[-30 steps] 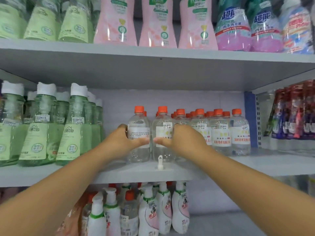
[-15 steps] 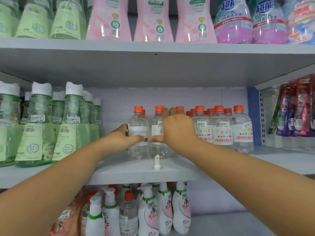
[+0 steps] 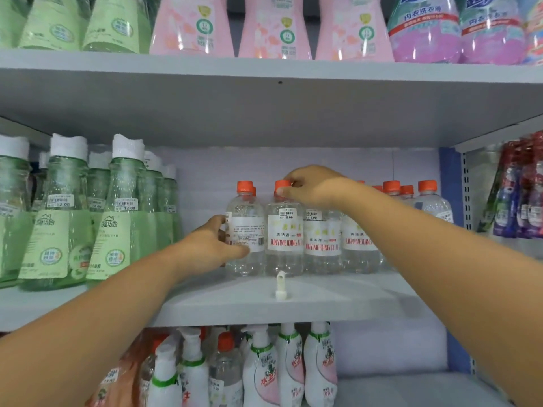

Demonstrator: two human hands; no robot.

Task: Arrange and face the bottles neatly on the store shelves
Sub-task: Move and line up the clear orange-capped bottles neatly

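Right hand: [image 3: 316, 188] reaches in from the right over the front row; fingertips pinch the orange cap [image 3: 282, 185] of the second clear bottle [image 3: 284, 230] from above.
Left hand: [image 3: 210, 243] wraps the left side of the first clear bottle [image 3: 246, 230], thumb across the lower front of its label, fingers curled round behind.
Bottle position: both held bottles stand on the middle shelf [image 3: 264, 304], at the left end of the clear-bottle row, set back from the front edge, touching side by side.
Bottle axis: both upright, long axis vertical, caps up.
Facing, first bottle: label shows small print and a barcode toward the camera, so the back panel faces the front edge.
Facing, second bottle: red brand lettering and a price sticker face the front edge.
Row to the right: more clear bottles [image 3: 323, 236] with orange caps, front labels outward, packed close; the right forearm crosses above them and hides some caps.
Second rank: further orange caps visible behind the front row; count unclear.
In front: a small white plastic peg [image 3: 280, 284] stands on the shelf near the front edge, just before the second bottle.
Left neighbours: tall green bottles [image 3: 117, 218] with white caps, apart from the clear row by a gap.
Upper shelf: pink bottles [image 3: 273, 27] at centre, green at left, purple at right.
Lower shelf: white spray bottles [image 3: 261, 368] below the front edge.
Right bay: hanging packets [image 3: 520, 195] past the blue upright.
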